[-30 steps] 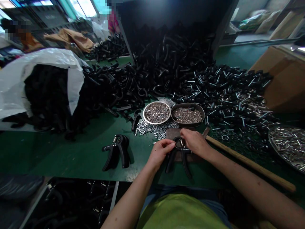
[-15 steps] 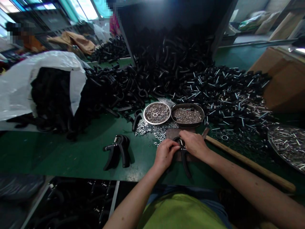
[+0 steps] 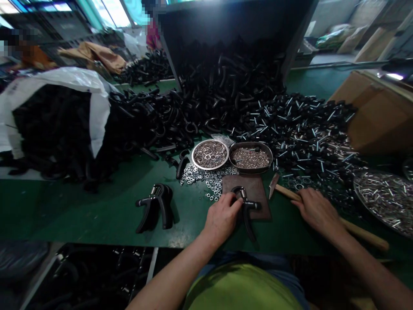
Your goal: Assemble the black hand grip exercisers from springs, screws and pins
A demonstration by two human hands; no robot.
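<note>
My left hand (image 3: pixel 222 215) is closed on the left side of a black hand grip strengthener (image 3: pixel 248 224), whose spring shows near the top. The strengthener rests partly on a square brown plate (image 3: pixel 263 191), with its free handle pointing toward me. Off to the right, my right hand (image 3: pixel 318 213) has its fingers around the wooden handle of a hammer (image 3: pixel 287 192). The hammer's head lies beside the plate's right edge. Another black strengthener (image 3: pixel 157 206) stands on the green table to the left of my left hand.
Loose nuts (image 3: pixel 213 183) lie before a round bowl (image 3: pixel 226 161) and an oval tin (image 3: pixel 270 163) of small metal parts. Black handles (image 3: pixel 155 116) and knobbed screws (image 3: pixel 297 116) are heaped behind. A pin tray (image 3: pixel 380 198) and carton (image 3: pixel 374 112) are right; a white sack (image 3: pixel 100 116) is left.
My right hand has left the strengthener, moved right and closed on the hammer's handle. My left hand still holds the strengthener. The brown plate is now more exposed.
</note>
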